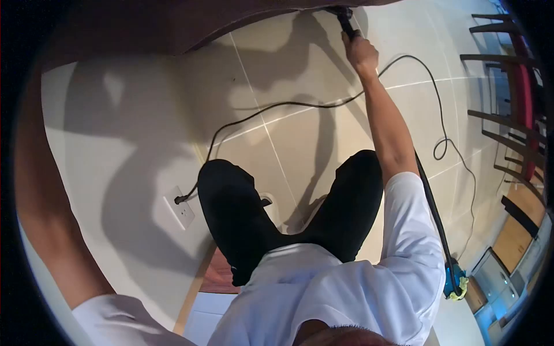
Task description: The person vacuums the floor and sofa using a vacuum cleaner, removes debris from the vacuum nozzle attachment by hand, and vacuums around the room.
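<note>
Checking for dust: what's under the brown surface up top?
Pale tiles and a black tool show up to the brown surface; whatever lies deeper under it is covered.

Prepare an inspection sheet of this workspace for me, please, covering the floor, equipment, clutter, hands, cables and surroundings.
Surface: light tiled floor with pale joints, partly in shadow.
Job's things: black handle under the edge of a dark overhang; black hose leading to a blue object, partly hidden.
Clutter: one dark speck on a tile, too small to identify.
Hands: right hand closed around the handle; left hand out of view, only its arm showing.
Cables: black cord plugged into the wall outlet, lying across the floor with a small loop; far end unclear.
Surroundings: pale wall on the left, chairs on the right.
</note>
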Motion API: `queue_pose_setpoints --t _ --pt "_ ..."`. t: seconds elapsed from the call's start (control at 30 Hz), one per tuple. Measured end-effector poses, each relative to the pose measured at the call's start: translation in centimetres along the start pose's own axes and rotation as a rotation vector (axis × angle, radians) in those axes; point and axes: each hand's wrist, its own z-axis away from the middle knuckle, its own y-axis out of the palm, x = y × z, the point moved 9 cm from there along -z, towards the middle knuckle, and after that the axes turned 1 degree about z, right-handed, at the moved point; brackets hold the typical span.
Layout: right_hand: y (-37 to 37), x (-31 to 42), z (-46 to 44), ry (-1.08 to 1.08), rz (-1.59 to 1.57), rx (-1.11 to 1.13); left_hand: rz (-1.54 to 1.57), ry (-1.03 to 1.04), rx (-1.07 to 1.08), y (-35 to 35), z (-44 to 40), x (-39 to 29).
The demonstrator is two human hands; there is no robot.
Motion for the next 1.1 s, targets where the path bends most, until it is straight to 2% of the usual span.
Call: queue_pose_setpoints --t 0.17,0.23,0.3,0.37,0.43,0.5,0.53,0.6,0.67,0.7,0.77,0.83,1.03,1.1 --pt "5.5 5.3 1.0 -0.122 -0.012 -0.046 -0.003 -0.006 0.007 -0.3 0.7 0.0" --pt "6.7 8.2 5.0 -0.226 0.054 0.021 0.003 -0.017 0.009 -0.2 1.2 0.0" --pt "9.0 10.6 10.3 -0.367 0.052 -0.064 0.011 -0.028 0.014 0.2 1.4 -0.1" --pt "8.2 11.9 13.2 -0.301 -0.142 0.089 0.009 -0.037 0.019 0.3 1.5 -0.2" --pt "6.9 10.9 12.9 -0.220 -0.279 0.013 0.004 -0.027 0.025 0.3 1.6 -0.5" --pt "8.2 6.6 11.1 0.300 -1.251 0.231 0.008 -0.028 0.032 0.5 1.9 -0.9" --pt "7.7 4.8 11.0 0.500 -1.508 0.173 0.009 -0.027 0.034 0.5 1.9 -1.0" --pt "8.1 0.8 10.0 0.721 -1.827 0.108 0.006 -0.029 0.033 0.6 2.0 -1.3" --pt "7.1 -3.1 9.5 0.780 -2.027 -0.181 0.005 -0.024 0.036 0.6 2.1 -1.4" --pt "6.8 -4.5 9.4 0.820 -2.081 -0.259 0.006 -0.028 0.037 0.5 2.1 -1.5" --pt "7.5 -5.1 8.7 0.811 -2.387 -0.366 0.002 -0.026 0.046 0.6 2.6 -1.6" --pt "7.7 -3.8 7.5 0.703 -2.502 -0.323 0.001 -0.026 0.052 0.6 2.7 -1.9" --pt "8.6 4.0 8.8 0.622 -2.509 -0.306 -0.001 -0.022 0.063 0.7 3.7 -2.4" --pt "9.7 7.1 10.7 0.633 -2.576 -0.179 -0.002 -0.025 0.062 0.7 3.9 -2.6"
